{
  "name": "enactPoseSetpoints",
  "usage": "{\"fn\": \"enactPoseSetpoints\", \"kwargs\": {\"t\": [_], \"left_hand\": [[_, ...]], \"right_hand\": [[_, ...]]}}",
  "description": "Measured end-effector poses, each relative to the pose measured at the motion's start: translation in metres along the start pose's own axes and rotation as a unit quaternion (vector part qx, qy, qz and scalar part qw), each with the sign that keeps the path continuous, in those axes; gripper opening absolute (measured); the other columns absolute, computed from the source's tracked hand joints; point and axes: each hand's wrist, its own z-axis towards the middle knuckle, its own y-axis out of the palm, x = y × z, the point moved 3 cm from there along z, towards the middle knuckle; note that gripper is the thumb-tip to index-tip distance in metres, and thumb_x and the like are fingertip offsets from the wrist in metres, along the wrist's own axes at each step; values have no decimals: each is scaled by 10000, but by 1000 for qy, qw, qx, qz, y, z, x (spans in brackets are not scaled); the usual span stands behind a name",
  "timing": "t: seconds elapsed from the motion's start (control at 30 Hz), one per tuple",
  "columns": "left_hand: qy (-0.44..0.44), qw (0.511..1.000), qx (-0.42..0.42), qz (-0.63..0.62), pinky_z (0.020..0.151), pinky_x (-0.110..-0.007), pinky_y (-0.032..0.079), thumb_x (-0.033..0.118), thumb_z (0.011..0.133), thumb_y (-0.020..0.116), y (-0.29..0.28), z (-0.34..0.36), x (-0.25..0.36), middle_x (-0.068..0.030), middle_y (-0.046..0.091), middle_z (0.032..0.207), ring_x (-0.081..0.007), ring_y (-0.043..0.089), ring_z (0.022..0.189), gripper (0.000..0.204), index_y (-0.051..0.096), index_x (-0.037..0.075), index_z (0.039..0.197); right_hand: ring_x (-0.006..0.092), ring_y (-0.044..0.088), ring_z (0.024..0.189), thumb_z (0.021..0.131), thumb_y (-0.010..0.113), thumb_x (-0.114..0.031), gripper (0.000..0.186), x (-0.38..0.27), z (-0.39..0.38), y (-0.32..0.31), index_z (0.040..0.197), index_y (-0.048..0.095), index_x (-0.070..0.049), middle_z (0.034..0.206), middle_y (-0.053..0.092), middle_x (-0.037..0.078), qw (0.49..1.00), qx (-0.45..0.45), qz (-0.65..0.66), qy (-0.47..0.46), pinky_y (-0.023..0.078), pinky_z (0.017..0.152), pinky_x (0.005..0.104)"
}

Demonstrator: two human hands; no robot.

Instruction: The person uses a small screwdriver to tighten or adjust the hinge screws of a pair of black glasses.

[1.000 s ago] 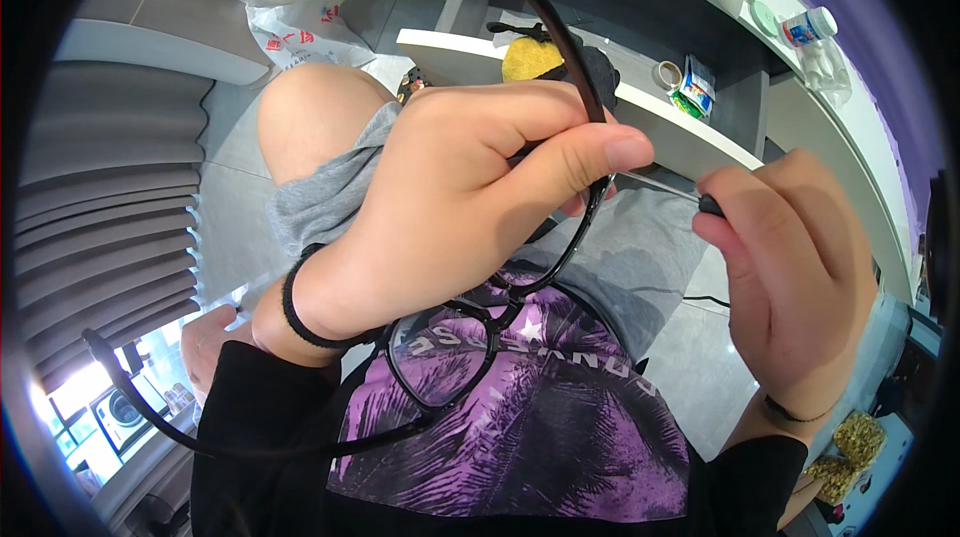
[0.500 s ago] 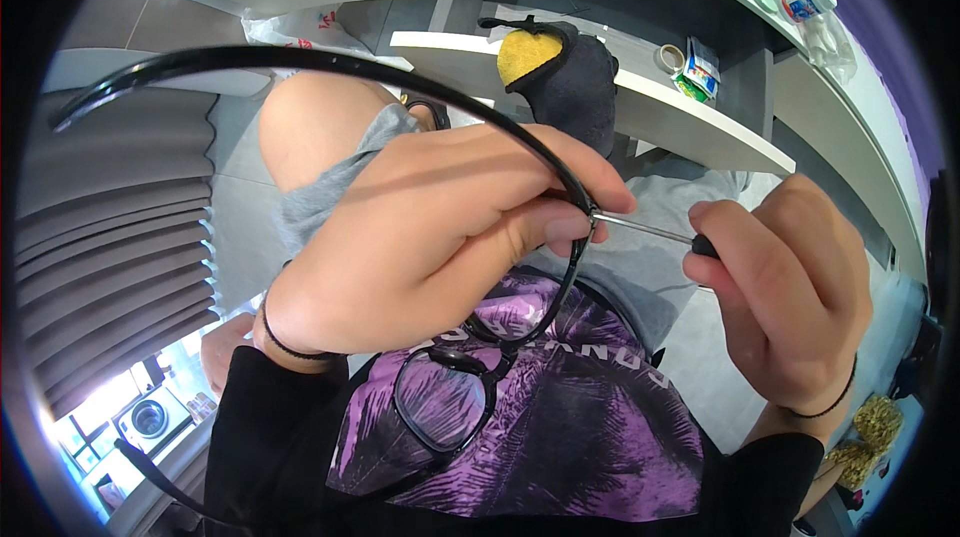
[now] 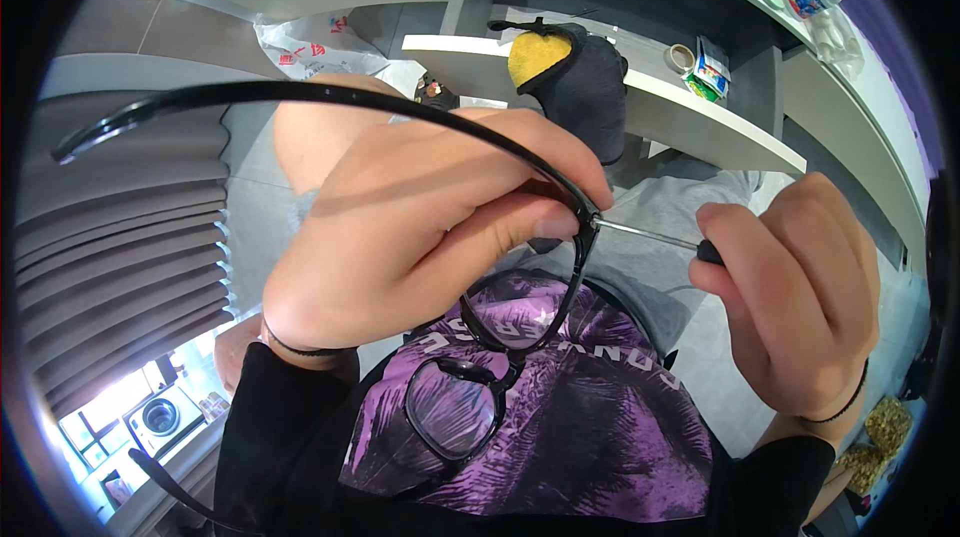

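Drawer (image 3: 715,122) at one o'clock: tape roll (image 3: 670,60) contained. Screwdriver (image 3: 650,234), axis toward nine o'clock, is gripped by right hand (image 3: 790,297); glasses (image 3: 468,412), by left hand (image 3: 430,212).

Shirt (image 3: 620,457) has black sleeves (image 3: 285,427), purple-and-black front print, pale lettering (image 3: 598,358). Shorts (image 3: 705,192) grey. Thin black wristbands (image 3: 305,351), both sides.

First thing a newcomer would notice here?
Probably the black-framed eyeglasses in the left hand, one temple arcing across the picture's left half. Next, the thin screwdriver in the right hand, right of centre, its metal shaft reaching toward the frame's hinge. Then the colour: the purple-and-black printed shirt at bottom centre, and the dark fabric item with a yellow patch at the open drawer's front.
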Motion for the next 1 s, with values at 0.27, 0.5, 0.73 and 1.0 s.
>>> {"fn": "enactPoseSetpoints", "kwargs": {"t": [0.27,0.5,0.73,1.0], "left_hand": [[28,995,11,98,652,-270,472,-46,696,613,0,-3,1,-134,649,823,-202,616,741,151,641,-49,844],[64,995,5,78,611,-264,479,-30,706,594,-2,-5,1,-135,651,823,-195,623,705,153,636,-52,852],[53,996,-11,68,614,-273,484,-9,705,619,-1,-4,4,-129,650,821,-200,622,703,144,650,-42,841],[58,996,40,56,641,-291,513,7,698,635,2,-11,2,-135,657,820,-223,645,726,146,661,-44,833]], "right_hand": [[227,414,502,670,685,-140,268,-6,-4,0,852,583,29,600,431,77,999,17,-45,7,311,448,331],[221,393,487,661,686,-136,258,-11,0,-3,851,588,9,576,413,66,997,-32,-36,56,295,446,336],[238,424,508,666,690,-142,245,-15,1,-8,856,598,-18,580,422,60,996,-50,-36,70,338,491,342],[247,441,519,679,689,-144,250,-18,1,-2,874,597,-16,595,427,65,997,-32,-11,69,356,506,349]]}}
